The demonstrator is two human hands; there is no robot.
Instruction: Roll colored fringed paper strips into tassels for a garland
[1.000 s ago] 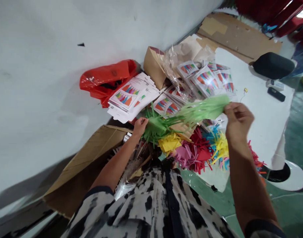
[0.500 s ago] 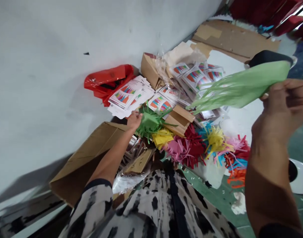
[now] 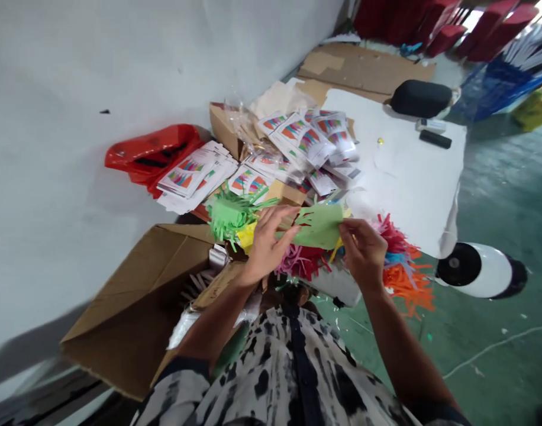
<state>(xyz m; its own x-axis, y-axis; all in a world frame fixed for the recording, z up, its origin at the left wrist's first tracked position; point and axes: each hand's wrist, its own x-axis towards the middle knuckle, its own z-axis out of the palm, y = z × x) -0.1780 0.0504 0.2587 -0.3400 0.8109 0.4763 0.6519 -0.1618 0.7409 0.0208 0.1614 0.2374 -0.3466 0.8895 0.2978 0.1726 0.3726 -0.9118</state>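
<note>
A light green sheet of fringed paper (image 3: 323, 226) is stretched level in front of me, its uncut part at the right and its cut strips at the left. My right hand (image 3: 364, 248) pinches the right end between thumb and fingers. Over the strips at the left lies my left hand (image 3: 271, 245), thumb and fingers apart, with slits showing between them. Just beyond my left hand is a bunch of green fringed paper (image 3: 229, 216), beside a yellow piece (image 3: 247, 236). Pink fringe (image 3: 295, 260) and orange fringe (image 3: 408, 287) lie below and to the right.
An open cardboard box (image 3: 133, 296) stands at my left. Printed cards (image 3: 297, 133) and a red plastic bag (image 3: 151, 154) lie by the wall. A white sheet (image 3: 404, 171) carries a black case (image 3: 420, 99). On the green floor is a white and black device (image 3: 484, 269).
My right hand has brought the light green fringed paper down and left to the middle. My left hand has left the green bunch and moved to the strips. The view has shifted right.
</note>
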